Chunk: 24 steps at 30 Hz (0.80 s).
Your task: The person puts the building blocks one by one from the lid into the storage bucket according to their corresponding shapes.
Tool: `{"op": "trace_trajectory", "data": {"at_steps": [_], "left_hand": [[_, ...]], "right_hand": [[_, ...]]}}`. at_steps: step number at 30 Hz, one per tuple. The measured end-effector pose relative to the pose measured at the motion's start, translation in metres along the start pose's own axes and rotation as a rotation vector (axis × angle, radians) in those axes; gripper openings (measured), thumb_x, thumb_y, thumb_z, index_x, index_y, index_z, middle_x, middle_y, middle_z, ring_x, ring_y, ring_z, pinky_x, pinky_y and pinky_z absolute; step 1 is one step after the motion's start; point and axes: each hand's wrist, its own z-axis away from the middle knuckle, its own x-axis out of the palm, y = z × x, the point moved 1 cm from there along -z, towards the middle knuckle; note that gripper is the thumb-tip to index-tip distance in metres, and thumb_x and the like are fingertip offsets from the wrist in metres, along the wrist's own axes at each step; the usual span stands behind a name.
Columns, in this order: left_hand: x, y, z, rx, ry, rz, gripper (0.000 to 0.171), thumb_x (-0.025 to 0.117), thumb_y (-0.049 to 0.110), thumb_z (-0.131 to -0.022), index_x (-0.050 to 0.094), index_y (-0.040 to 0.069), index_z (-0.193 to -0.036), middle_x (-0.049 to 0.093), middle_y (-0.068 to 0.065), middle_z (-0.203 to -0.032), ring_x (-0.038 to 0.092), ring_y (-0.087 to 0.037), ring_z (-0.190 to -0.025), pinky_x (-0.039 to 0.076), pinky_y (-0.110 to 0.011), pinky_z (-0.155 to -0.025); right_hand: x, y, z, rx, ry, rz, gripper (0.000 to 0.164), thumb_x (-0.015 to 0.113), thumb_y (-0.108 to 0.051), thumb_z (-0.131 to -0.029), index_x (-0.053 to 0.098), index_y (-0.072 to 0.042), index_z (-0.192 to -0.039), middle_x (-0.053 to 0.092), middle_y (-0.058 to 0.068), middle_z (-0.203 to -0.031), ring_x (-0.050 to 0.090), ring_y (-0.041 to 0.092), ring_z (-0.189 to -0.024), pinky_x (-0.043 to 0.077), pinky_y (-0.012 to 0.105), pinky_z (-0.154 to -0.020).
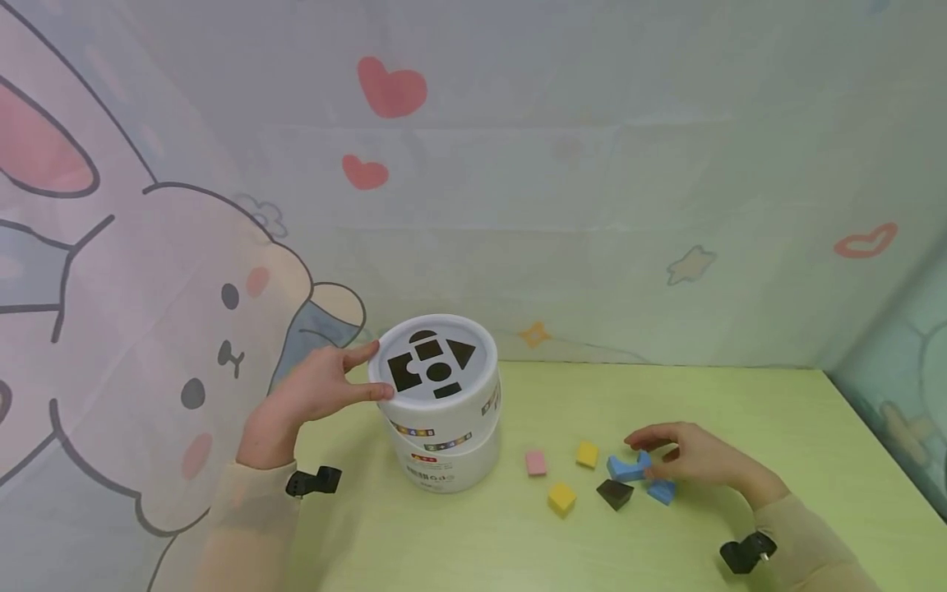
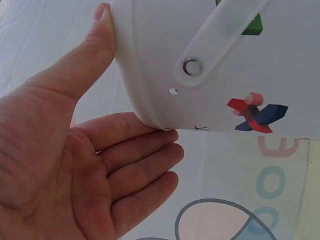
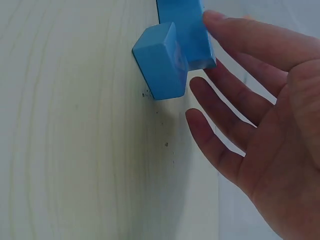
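Note:
A white bucket (image 1: 473, 460) stands on the table, topped by a round lid (image 1: 471, 380) with several dark shape cut-outs. My left hand (image 1: 318, 386) touches the lid's left rim, thumb and forefinger spread along it. In the left wrist view, the fingers (image 2: 145, 167) look nearly straight beside the bucket's side. Over two blue blocks hovers my right hand (image 1: 699, 456), fingers loosely bent around nothing. One blue block has a curved notch (image 1: 627, 470); the smaller blue block (image 1: 662, 492) lies by the hand. In the right wrist view, a fingertip (image 3: 215, 19) appears close to a blue block (image 3: 192, 35); contact is unclear.
Left of the blue blocks lie a dark block (image 1: 616, 494), two yellow blocks (image 1: 562, 499), and a pink block (image 1: 536, 463). A printed cloth (image 1: 562, 181) with hearts and a rabbit hangs behind the table (image 1: 666, 395). The bucket has a translucent handle (image 2: 220, 40).

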Motion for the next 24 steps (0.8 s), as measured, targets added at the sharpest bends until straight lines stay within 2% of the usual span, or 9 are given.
{"op": "trace_trajectory", "data": {"at_steps": [5,11,15,18,21,24], "left_hand": [[-0.0006,0.003,0.0007,0.001,-0.002,0.003,0.099,0.083,0.063,-0.087,0.047,0.009,-0.161,0.067,-0.002,-0.08,0.062,-0.028,-0.116,0.046,-0.044,-0.084],[-0.0008,0.0039,0.0014,-0.008,-0.003,0.003,0.099,0.083,0.063,-0.087,0.047,0.01,-0.162,0.065,-0.001,-0.077,0.061,-0.029,-0.121,0.046,-0.044,-0.084],[-0.0008,0.0034,0.0014,-0.009,-0.002,0.003,0.099,0.083,0.063,-0.086,0.047,0.01,-0.162,0.064,0.0,-0.075,0.061,-0.028,-0.116,0.046,-0.043,-0.083],[-0.0008,0.0031,0.0012,-0.006,-0.002,0.006,0.099,0.084,0.062,-0.086,0.047,0.009,-0.162,0.063,-0.001,-0.073,0.061,-0.027,-0.106,0.045,-0.043,-0.081],[-0.0007,0.0028,0.0006,0.0,-0.005,0.006,0.099,0.084,0.062,-0.087,0.047,0.008,-0.162,0.062,-0.001,-0.071,0.059,-0.026,-0.099,0.044,-0.042,-0.08],[-0.0005,0.0023,0.0004,0.001,-0.005,0.005,0.099,0.084,0.062,-0.087,0.047,0.008,-0.161,0.063,-0.001,-0.072,0.058,-0.026,-0.099,0.044,-0.042,-0.08]], "right_hand": [[0.0021,0.0022,0.0008,-0.003,-0.017,-0.026,0.046,0.084,-0.022,-0.096,0.071,-0.007,-0.137,0.072,0.008,-0.131,0.066,0.014,-0.116,0.057,0.036,-0.093],[0.0024,0.0021,0.0014,-0.007,-0.011,-0.011,0.041,0.081,-0.019,-0.098,0.071,-0.004,-0.134,0.073,0.006,-0.123,0.067,0.015,-0.11,0.057,0.033,-0.091],[0.0026,0.0029,0.0021,-0.004,0.001,0.017,0.043,0.082,-0.022,-0.097,0.071,-0.004,-0.135,0.072,0.003,-0.12,0.067,0.015,-0.108,0.057,0.034,-0.091],[0.0027,0.0021,0.002,0.004,-0.005,0.02,0.045,0.083,-0.024,-0.097,0.071,-0.005,-0.136,0.072,0.001,-0.119,0.067,0.016,-0.108,0.057,0.034,-0.091],[0.0016,-0.0001,0.0015,0.007,-0.032,0.005,0.048,0.083,-0.025,-0.097,0.069,-0.006,-0.139,0.072,0.003,-0.122,0.067,0.02,-0.111,0.057,0.034,-0.092],[-0.001,-0.0034,0.0001,0.002,-0.089,-0.017,0.053,0.082,-0.022,-0.097,0.065,-0.006,-0.145,0.07,0.009,-0.13,0.066,0.03,-0.118,0.056,0.037,-0.094]]}}
